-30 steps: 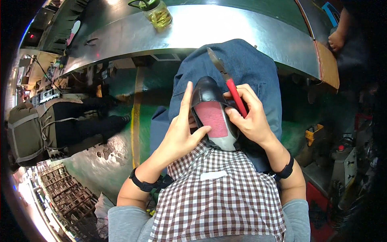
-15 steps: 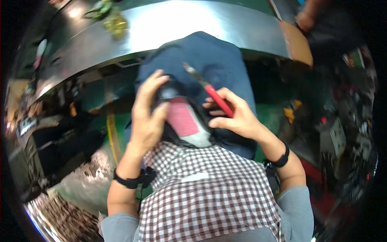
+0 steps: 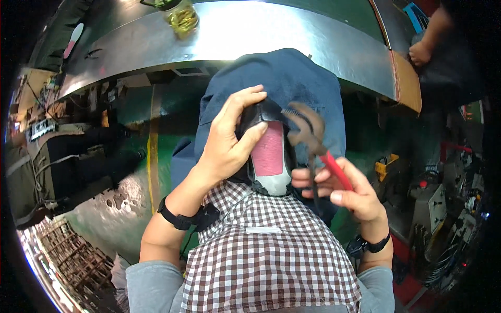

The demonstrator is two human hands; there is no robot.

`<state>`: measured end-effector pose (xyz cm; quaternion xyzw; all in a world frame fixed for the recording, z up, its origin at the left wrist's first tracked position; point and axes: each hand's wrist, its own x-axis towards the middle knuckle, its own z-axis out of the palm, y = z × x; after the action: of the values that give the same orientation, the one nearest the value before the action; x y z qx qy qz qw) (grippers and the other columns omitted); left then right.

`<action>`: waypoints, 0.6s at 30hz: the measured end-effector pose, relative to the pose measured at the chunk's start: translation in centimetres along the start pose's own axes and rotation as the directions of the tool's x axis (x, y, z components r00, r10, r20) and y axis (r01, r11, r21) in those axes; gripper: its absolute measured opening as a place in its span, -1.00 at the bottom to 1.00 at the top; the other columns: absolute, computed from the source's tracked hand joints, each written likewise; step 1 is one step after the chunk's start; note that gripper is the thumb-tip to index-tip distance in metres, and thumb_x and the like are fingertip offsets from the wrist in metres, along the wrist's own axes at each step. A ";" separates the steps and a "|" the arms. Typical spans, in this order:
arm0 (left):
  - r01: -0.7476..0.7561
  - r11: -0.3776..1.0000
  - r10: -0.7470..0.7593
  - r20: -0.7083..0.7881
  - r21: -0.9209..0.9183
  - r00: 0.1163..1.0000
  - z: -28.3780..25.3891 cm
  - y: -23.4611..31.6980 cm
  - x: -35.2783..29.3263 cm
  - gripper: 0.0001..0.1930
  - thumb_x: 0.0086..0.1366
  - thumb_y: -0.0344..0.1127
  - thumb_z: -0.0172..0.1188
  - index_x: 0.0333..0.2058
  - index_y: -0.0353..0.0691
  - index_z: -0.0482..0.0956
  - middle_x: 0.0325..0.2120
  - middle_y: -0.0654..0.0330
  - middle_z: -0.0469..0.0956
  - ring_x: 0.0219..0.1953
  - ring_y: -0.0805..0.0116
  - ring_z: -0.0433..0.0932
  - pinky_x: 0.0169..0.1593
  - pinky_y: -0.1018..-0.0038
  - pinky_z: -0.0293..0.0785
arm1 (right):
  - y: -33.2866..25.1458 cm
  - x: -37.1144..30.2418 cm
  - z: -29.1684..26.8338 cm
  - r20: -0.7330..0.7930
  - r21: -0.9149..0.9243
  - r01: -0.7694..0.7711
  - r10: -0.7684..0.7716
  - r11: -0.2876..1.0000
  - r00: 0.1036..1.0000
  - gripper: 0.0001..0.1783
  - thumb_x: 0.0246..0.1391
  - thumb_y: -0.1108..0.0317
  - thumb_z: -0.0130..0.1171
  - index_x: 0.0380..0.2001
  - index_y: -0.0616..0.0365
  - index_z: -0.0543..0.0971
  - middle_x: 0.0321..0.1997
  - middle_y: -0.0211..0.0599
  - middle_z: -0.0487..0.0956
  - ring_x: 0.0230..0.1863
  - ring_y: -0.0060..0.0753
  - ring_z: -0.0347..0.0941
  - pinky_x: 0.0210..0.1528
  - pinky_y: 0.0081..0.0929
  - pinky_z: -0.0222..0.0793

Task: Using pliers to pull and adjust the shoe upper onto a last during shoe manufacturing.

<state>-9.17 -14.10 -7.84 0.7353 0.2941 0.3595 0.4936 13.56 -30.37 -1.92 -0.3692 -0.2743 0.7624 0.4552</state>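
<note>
Your left hand (image 3: 225, 141) clasped the black shoe upper (image 3: 270, 111); to its right, your right hand (image 3: 361, 195) held red-handled pincers (image 3: 316, 147) with jaws parted. A metal bench (image 3: 250, 34) spanned the far side.

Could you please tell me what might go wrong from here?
The red-handled metal pincers, jaws apparently open beside the shiny black shoe upper, could nip the bare left hand gripping its toe.
They might also scuff the upper if they slip, as the right hand holds them with loosely curled fingers.
The upper sits over the blue-clothed lap, apparently with only the left hand gripping it, so it may shift if pulled.
</note>
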 end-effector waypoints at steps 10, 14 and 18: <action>-0.051 0.995 0.057 -0.069 0.091 0.996 0.1 -0.3 -0.6 -0.48 0.25 -0.37 0.00 0.20 -0.39 0.40 0.19 -0.11 0.40 0.27 0.06 0.37 0.32 0.31 0.21 | -1.2 1.4 2.2 -0.110 -0.340 -0.173 0.143 0.925 0.984 -0.59 0.12 0.47 0.11 0.04 0.26 0.36 0.34 0.19 0.29 0.33 -0.06 0.32 0.35 -0.19 0.19; 0.088 0.994 -0.085 0.048 -0.059 0.995 -0.2 0.3 -0.5 -0.27 0.20 -0.33 0.07 0.36 -0.32 0.16 0.32 -0.14 0.21 0.36 0.10 0.21 0.37 0.32 0.08 | -2.2 1.1 3.1 -0.140 -0.562 -0.151 0.086 0.813 0.986 -0.53 0.15 0.52 0.01 0.15 0.35 0.31 0.07 -0.14 0.47 0.15 -0.37 0.37 0.25 -0.37 0.21; 0.312 0.840 -0.317 0.065 -0.444 0.946 1.1 -1.4 -1.4 0.17 -0.03 -0.42 0.26 0.45 -0.21 -0.36 0.27 -0.18 0.21 0.33 0.11 0.20 0.40 0.33 0.00 | -3.3 1.4 3.4 -0.095 -0.673 -0.137 0.098 0.727 0.991 -0.50 0.15 0.51 0.01 0.17 0.36 0.30 0.02 -0.12 0.49 0.08 -0.36 0.41 0.18 -0.39 0.27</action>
<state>-9.19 -15.28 -9.74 0.5413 0.3226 0.3356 0.7002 12.01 -27.94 2.10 -0.5463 -0.4970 0.6273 0.2473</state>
